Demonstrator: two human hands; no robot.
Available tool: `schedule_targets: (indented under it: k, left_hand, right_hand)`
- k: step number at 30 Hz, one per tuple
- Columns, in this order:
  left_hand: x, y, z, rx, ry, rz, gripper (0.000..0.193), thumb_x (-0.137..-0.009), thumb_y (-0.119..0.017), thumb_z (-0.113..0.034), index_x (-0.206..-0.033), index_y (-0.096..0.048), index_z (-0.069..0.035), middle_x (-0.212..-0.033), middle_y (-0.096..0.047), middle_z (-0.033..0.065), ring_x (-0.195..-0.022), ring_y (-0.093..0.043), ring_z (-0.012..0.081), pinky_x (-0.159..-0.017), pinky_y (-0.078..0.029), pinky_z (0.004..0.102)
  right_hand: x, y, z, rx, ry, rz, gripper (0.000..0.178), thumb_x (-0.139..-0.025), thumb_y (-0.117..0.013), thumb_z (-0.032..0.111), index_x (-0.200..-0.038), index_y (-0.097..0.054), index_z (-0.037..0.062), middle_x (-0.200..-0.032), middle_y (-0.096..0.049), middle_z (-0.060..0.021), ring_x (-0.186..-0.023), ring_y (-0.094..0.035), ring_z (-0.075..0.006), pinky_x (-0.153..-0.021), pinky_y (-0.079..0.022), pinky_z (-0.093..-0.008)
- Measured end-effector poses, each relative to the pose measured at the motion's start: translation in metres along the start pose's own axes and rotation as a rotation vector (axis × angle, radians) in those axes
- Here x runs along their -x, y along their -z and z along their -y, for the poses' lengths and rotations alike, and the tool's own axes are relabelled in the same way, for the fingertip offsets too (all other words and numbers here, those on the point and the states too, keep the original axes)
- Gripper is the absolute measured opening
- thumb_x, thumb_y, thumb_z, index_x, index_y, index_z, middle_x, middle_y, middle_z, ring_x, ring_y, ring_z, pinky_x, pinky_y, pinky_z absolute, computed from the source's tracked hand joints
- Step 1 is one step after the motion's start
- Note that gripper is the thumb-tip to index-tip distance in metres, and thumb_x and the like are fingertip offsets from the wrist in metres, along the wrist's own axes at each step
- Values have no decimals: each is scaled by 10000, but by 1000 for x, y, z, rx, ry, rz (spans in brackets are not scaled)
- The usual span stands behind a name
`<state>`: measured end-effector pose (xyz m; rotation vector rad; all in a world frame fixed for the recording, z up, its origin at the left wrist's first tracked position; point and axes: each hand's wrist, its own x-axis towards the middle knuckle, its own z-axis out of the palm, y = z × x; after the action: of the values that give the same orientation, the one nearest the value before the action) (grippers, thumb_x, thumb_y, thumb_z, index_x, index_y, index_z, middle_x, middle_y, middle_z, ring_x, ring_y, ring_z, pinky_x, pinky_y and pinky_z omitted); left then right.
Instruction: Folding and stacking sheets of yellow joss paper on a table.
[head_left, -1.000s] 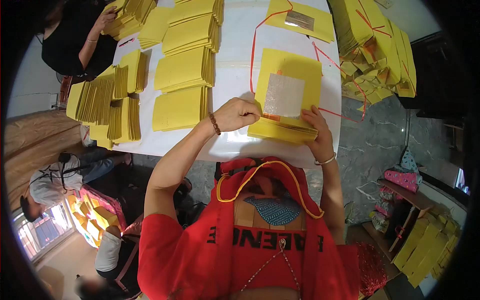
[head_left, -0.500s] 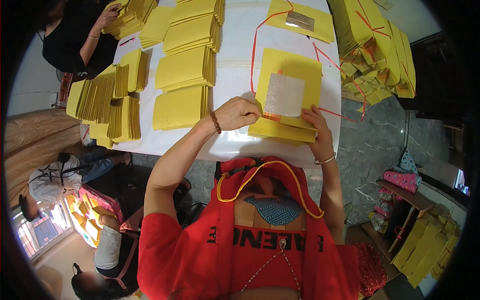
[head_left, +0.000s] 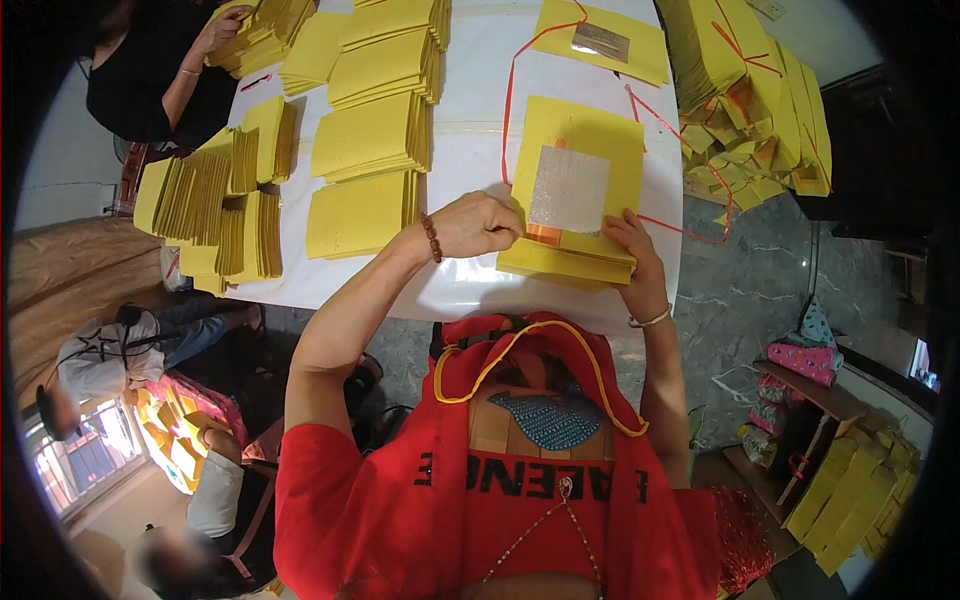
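Note:
A stack of yellow paper [head_left: 625, 150] lies before me on the white-covered table. Its top sheet bears a silvery square patch [head_left: 570, 190] and an orange strip; a folded-looking band runs along its near edge. At the lower left edge my left hand [head_left: 472, 226] is closed, its fingertips pinching the paper; exactly what they grip is partly hidden. My right hand [head_left: 638, 258] rests at the lower right edge, fingers stretched over the top sheet and holding nothing visible between them.
Yellow paper bundles [head_left: 365, 135] stand in a row to the left, beside fanned stacks [head_left: 190, 200]. A red string [head_left: 508, 110] loops around the work. Another patched sheet [head_left: 610, 45] lies farther off. Tied yellow bundles [head_left: 750, 90] rise at right. A co-worker's hand [head_left: 220, 30] touches paper at far left.
My hands and the yellow paper stay almost in place; my left forearm shifts very slightly. People at the lower left move a little.

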<state>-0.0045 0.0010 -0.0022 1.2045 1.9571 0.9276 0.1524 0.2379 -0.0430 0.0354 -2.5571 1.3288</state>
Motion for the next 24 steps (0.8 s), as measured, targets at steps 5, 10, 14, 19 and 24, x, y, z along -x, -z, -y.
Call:
schedule_targets:
  k: [5,10,14,19,24]
  left_hand:
    - [-3,4,-5,-30,6,50,158,-744,-514,-66,-814,-615,33,-741,-602,146,-649,-583,258,-598,-454,348]
    - [-3,5,-3,-36,17,56,157,-752,-521,-75,-816,-620,28,-745,-606,150,-661,-591,262,-603,-456,352]
    - [-2,5,-3,-33,29,46,153,-762,-530,-89,-814,-618,25,-745,-602,153,-657,-590,275,-610,-458,353]
    - [-2,-2,-5,-97,-36,14,148,-761,-507,-92,-802,-617,-3,-745,-594,131,-724,-577,276,-672,-458,361]
    - [5,-6,-15,-166,-172,-97,191,-766,-611,-237,-767,-613,-46,-797,-570,91,-825,-534,269,-754,-446,379]
  right_hand:
    - [0,0,1,3,1,-3,443,-664,-690,28,-1089,-574,74,-1188,-563,-96,-1236,-406,-336,-1004,-367,-385]
    - [0,0,-1,8,3,4,438,-667,-686,23,-1088,-576,72,-1187,-563,-98,-1237,-405,-335,-1004,-366,-383]
    - [0,0,-1,3,-13,6,433,-667,-682,16,-1084,-577,71,-1186,-563,-99,-1239,-402,-335,-1007,-361,-382]
    - [0,2,0,15,-16,27,400,-656,-671,-3,-1044,-594,63,-1187,-564,-96,-1236,-407,-331,-1010,-356,-380]
    - [-2,5,2,23,-57,39,322,-665,-665,-7,-979,-621,47,-1171,-579,-99,-1230,-419,-322,-998,-362,-374]
